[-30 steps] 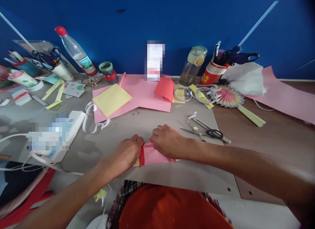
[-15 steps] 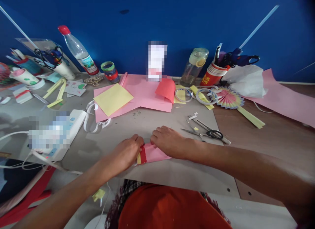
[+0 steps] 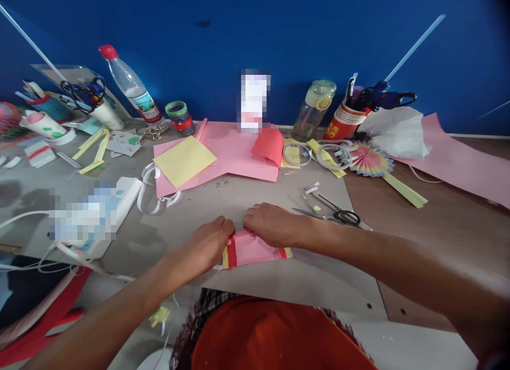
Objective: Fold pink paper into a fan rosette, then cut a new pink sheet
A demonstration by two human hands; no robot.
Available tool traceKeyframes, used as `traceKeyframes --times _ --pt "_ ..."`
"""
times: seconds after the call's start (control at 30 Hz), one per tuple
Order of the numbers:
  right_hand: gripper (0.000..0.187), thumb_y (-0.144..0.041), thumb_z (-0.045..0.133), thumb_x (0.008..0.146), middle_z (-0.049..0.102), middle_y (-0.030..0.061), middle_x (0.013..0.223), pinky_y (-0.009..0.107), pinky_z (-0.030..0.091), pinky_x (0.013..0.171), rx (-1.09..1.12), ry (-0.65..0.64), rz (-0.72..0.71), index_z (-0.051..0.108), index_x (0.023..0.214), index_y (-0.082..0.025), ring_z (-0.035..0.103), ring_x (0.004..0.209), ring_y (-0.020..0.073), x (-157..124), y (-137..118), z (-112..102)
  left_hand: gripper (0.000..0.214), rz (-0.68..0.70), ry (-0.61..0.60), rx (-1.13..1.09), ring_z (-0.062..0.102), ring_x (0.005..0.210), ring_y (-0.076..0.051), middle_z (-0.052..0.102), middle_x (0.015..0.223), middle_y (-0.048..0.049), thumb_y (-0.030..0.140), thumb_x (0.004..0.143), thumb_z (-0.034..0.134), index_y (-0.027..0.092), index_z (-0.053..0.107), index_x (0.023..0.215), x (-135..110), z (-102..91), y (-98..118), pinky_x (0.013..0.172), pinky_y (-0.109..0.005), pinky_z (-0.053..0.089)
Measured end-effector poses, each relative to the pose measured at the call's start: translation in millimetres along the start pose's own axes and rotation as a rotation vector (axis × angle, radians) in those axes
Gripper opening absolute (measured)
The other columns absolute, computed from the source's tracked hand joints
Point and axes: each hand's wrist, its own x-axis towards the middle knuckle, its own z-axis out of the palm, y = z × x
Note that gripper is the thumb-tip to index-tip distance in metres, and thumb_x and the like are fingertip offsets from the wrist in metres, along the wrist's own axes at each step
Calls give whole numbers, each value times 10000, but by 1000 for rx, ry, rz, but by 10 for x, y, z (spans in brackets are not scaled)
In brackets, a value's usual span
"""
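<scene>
A pink paper strip (image 3: pixel 257 251) with red and yellow bands at both ends lies at the front of the grey table. My left hand (image 3: pixel 213 242) has its fingers closed on the strip's left end, by the red band. From above, my right hand (image 3: pixel 269 224) pinches the strip's far edge with curled fingers; its fingertips are partly hidden. Scissors (image 3: pixel 342 217) with black handles and a craft knife (image 3: pixel 324 200) lie to the right of my right hand. Small yellow and white paper scraps are beside them.
Pink sheets (image 3: pixel 235 147) with a yellow sheet (image 3: pixel 185 160) on top lie behind my hands. Tape rolls (image 3: pixel 333 156) and a pleated paper fan (image 3: pixel 368 158) rest at the back right. A white power strip (image 3: pixel 125 192) with cables sits at left; bottles and cups line the blue wall.
The strip's right end, with its red and yellow bands, now shows from under my right wrist. Both hands keep nearly the same place and grip. The camera view has shifted slightly.
</scene>
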Motion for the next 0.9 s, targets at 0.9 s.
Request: traceKeyframes --times 0.9 --pt "110 -149 491 870 592 91 930 303 366 739 -84 97 105 590 920 -148 529 870 209 -284 301 194 141 13 8 -68 578 739 -188 594 891 -78 164 869 383 171 521 843 -5 -161 36 646 -299 416"
